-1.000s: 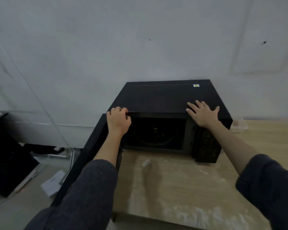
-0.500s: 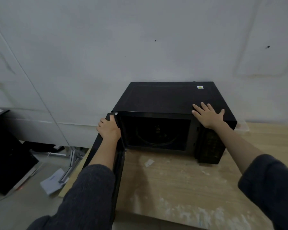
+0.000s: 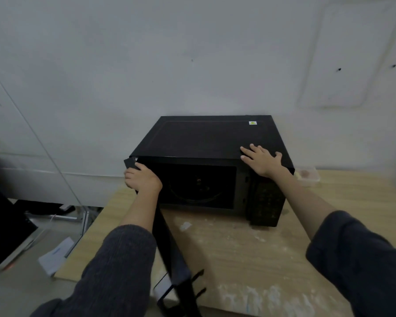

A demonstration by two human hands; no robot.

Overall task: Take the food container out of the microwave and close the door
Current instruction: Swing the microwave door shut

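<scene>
Black and boxy, the microwave (image 3: 215, 143) stands on the pale wooden counter (image 3: 249, 252) against the white wall, and its door (image 3: 169, 243) is swung out toward the camera, so the dark cavity with the round turntable (image 3: 197, 188) is open to see. The left hand (image 3: 143, 178) has its grip clenched on the upper edge of the door near the hinge corner, while the right hand (image 3: 264, 160) lies flat with released, spread fingers on the top right front of the microwave. The clear food container (image 3: 306, 176) sits on the counter just beside the microwave's right side, partly hidden behind it.
</scene>
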